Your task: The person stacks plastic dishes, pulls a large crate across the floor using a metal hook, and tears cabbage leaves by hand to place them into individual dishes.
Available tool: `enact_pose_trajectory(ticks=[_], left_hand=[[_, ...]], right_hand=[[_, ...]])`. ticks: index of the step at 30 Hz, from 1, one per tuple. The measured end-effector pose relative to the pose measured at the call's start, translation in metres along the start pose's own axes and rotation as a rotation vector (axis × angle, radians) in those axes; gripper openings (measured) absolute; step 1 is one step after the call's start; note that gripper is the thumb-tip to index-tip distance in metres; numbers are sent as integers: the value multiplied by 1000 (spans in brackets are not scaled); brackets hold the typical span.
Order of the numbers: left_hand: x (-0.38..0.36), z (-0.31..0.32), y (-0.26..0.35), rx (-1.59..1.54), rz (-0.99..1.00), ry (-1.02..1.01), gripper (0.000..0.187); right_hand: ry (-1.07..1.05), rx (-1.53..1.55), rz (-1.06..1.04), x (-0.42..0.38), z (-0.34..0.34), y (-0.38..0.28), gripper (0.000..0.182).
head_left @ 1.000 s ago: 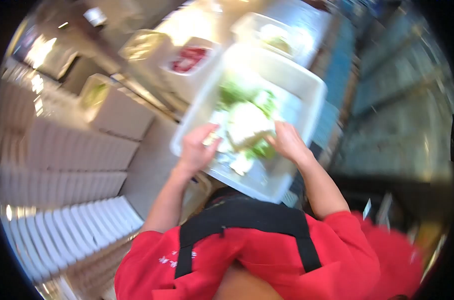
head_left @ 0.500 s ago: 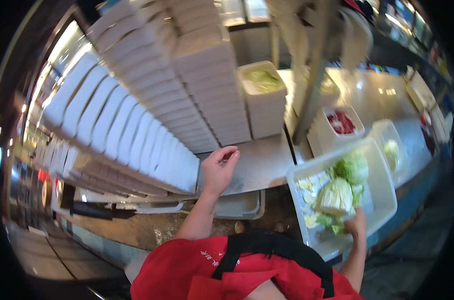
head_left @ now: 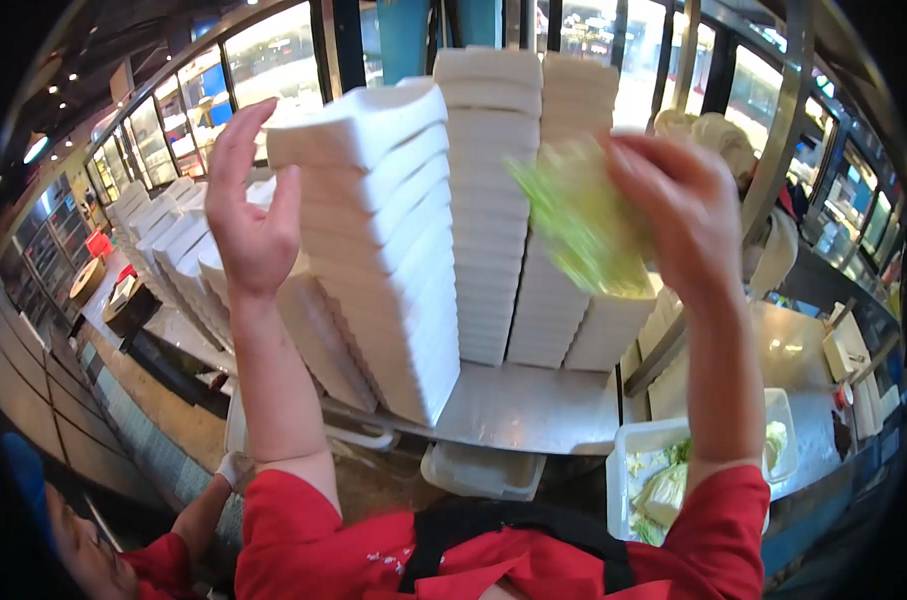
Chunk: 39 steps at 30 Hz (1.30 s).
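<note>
The light-green, loose and leafy bunch of greens (head_left: pixel 586 225) was at one o'clock in your view, lifted in front of the rear stacks and blurred by motion. Your right hand (head_left: pixel 679 205) pinched it at its right edge, fingers laid over the leaves; the thumb's contact was hidden. Holding it by one side probably let the leaves hang loose, uncrushed by the palm.

Your left hand (head_left: pixel 252 225) was up at ten o'clock, its thumb set apart from the fingers, with nothing visible in the grip. That open shape may have been for steadying or reaching around something. It was beside the tall stack of white, square-sided containers (head_left: pixel 379 250), but I could not tell whether it touched.

More white columns (head_left: pixel 489 200) rose behind at twelve o'clock, packed close, likely to save room on the shiny metal counter (head_left: pixel 534 405). At four o'clock the white rectangular plastic tub (head_left: pixel 620 500) held a pale cut cabbage (head_left: pixel 664 493) and leaf scraps, near your right arm, which seemed handy for that hand. A translucent bin (head_left: pixel 484 472) was below the counter's edge at six o'clock, and a co-worker in a red top (head_left: pixel 159 565) was at eight o'clock, apart from your hands.
</note>
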<state>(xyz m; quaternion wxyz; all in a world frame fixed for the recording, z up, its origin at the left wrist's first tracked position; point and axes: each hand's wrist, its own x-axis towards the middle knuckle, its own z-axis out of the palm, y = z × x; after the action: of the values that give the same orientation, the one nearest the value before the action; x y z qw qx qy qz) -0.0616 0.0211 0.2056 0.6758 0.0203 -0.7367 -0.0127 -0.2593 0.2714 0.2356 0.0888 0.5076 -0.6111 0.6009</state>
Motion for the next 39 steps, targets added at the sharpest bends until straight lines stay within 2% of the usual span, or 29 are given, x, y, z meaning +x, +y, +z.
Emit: enact_pose_trajectory(ticks=[1,2,4,6,7,8,10,11,13,14,16,18,21,22,24,25,27,29,32,34,35,36,38,39], left_hand=[[5,1,-8,-8,-31,-61,56],[7,2,-11,-7,-19,-39,56],[5,1,-13,23,-10,-187,60],[4,-1,-10,74,13,-187,66],[4,-2,-5,29,-17,-177,68],[2,-2,0,-17,-47,-169,70],[0,-3,-4,4,-49,-160,75],[0,-4,-7,6,-42,-222,75],[3,-5,-12,35,31,-293,72],[7,-6,-15,29,29,-299,72],[18,-10,-23,171,161,-458,66],[34,-9,-23,143,182,-480,60],[60,-9,-28,24,256,-654,46],[66,-8,-33,-30,314,-679,42],[68,-7,-33,-50,331,-709,41],[64,-7,-39,-40,330,-683,41],[62,-7,-36,-9,350,-653,41],[63,-8,-22,-31,329,-649,41],[68,-7,12,-95,328,-557,40],[73,-5,39,-51,437,-565,44],[74,-1,53,-76,446,-582,44],[72,3,66,-102,453,-600,45],[60,26,88,-109,491,-583,47],[51,41,102,-240,459,-607,48]], right_hand=[[39,211,-104,35,25,-2,28],[-1,348,-94,63,47,-21,31],[35,350,-158,111,95,-37,30],[-37,436,-34,151,145,-25,25],[-99,320,35,175,180,-2,24],[-159,201,104,173,193,-9,24],[-431,-490,10,163,191,-5,26],[-430,-493,7,155,188,-16,26],[-649,-949,-246,146,183,-30,23],[-651,-949,-236,146,181,-29,23],[-160,-1040,-424,142,177,-21,31],[-113,-949,-381,154,161,-26,26],[-272,-804,-415,152,118,-33,20],[-349,-857,-321,144,103,-41,17],[-200,-805,-573,126,73,-22,18],[-182,-802,-561,115,56,-17,18],[-266,-906,-447,89,23,-17,17],[-308,-874,-290,64,-8,-12,24],[-271,-798,-236,29,-55,3,22],[-155,-672,-254,5,-79,17,21],[-200,-726,-138,-5,-93,17,21],[-133,-683,-173,-18,-103,23,20],[-140,-724,-41,-41,-126,28,21],[-134,-721,-21,-55,-136,29,20]])
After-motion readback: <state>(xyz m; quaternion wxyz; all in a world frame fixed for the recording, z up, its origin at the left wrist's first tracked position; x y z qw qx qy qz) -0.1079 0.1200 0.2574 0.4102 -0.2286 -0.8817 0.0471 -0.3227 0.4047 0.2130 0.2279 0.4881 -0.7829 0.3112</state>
